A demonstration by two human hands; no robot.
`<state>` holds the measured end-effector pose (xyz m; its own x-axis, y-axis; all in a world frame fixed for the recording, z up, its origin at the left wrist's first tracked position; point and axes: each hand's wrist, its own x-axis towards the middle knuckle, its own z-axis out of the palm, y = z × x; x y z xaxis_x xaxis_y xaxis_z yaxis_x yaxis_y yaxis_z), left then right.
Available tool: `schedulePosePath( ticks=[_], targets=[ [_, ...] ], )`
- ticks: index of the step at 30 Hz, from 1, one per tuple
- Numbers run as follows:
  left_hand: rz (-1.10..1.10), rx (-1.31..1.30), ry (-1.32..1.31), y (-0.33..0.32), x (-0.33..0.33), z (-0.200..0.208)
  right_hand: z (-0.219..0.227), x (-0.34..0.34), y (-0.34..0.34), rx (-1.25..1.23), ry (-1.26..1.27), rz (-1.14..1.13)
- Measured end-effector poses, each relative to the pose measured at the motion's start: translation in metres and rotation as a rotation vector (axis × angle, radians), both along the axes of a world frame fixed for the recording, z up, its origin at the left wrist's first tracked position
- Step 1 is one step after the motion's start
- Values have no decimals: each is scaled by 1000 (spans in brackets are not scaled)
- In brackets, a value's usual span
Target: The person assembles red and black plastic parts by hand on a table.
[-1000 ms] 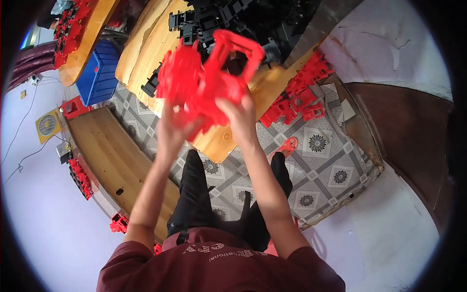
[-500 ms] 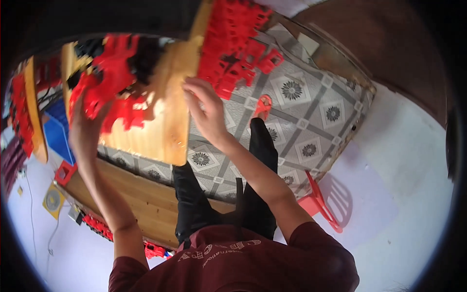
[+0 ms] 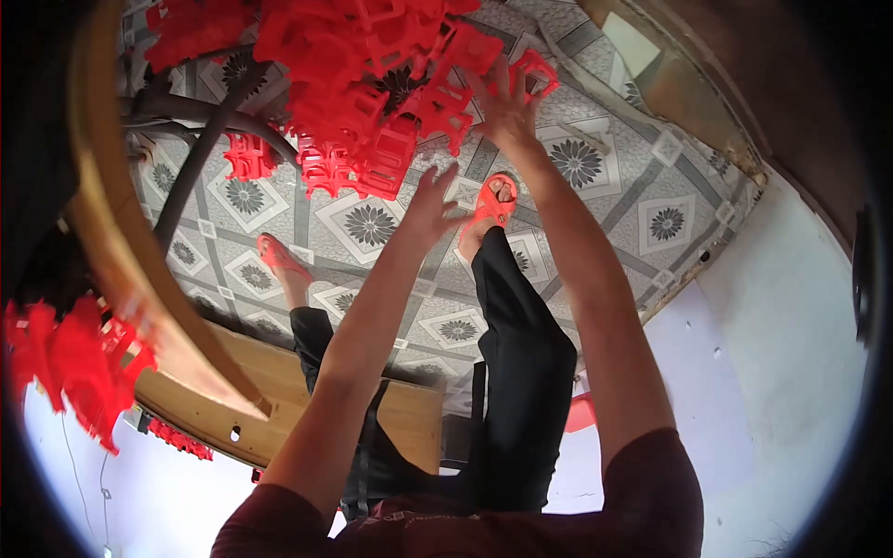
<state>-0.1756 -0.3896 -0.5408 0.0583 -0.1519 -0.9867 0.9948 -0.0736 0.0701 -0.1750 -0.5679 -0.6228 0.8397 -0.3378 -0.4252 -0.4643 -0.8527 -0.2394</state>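
A heap of red plastic frame-like parts (image 3: pixel 358 121) lies on the patterned floor. My right hand (image 3: pixel 510 116) reaches to the heap's right side, its fingers spread beside a single red part (image 3: pixel 537 74); whether the fingertips touch it I cannot tell. Lower and to the left, my left hand (image 3: pixel 433 212) hovers just off the heap's near edge, fingers apart and holding nothing. What exactly the red parts are does not show.
A wooden table (image 3: pixel 200 358) curves along the left, with more red parts (image 3: pixel 79 363) on it. Dark metal legs (image 3: pixel 209 130) stand beneath. My feet in red sandals (image 3: pixel 498 197) rest on the tiled floor (image 3: pixel 372 228). A wooden bench (image 3: pixel 409 418) is behind my legs.
Both hands have left the tabletop and its red parts and moved right and down toward the floor heap. My left hand has let go of the red parts. The view has swung right.
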Motion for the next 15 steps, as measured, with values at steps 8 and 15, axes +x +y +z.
schedulePosePath(
  ticks=[8,15],
  targets=[
    [301,82,-90,-29,13,-180,-83,-18,-4,-246,-62,219],
    [79,104,-153,7,-77,-70,0,-123,34,47,-141,-115]
  ],
)
